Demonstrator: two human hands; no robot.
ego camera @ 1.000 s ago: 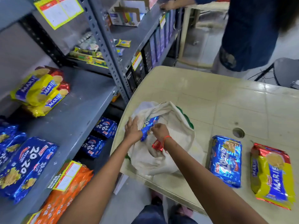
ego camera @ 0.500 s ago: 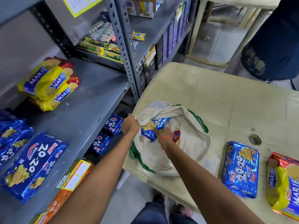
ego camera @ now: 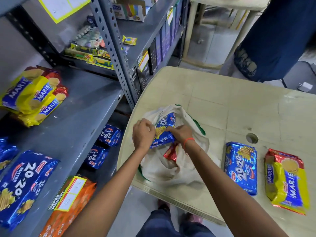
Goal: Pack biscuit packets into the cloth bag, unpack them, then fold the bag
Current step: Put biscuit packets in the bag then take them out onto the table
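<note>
Grey steel shelving [ego camera: 82, 106] is seen at far left, stocked with glossy foil packets, not part of the handling. Left hand [ego camera: 143, 133]: closed, gripping the rim of the cloth bag [ego camera: 171, 170] beside the blue packet's left end. Blue 20-20 packet [ego camera: 164, 130]: crinkled, reflective film, pillow-shaped, held at the bag's mouth, partly inside. Right hand [ego camera: 182, 134]: fingers curled over the packet's right end. Cloth bag: soft off-white fabric, green-trimmed, slumped at the near left corner of the cream table [ego camera: 239, 103]. A red foil packet [ego camera: 171, 153] shows inside it. Second blue packet [ego camera: 242, 166] and yellow Marie packet [ego camera: 287, 180] lie flat on the table, right of the bag. Step is judged packing or unpacking; direction cannot be told. Next move calls for the mouth to be kept spread.
</note>
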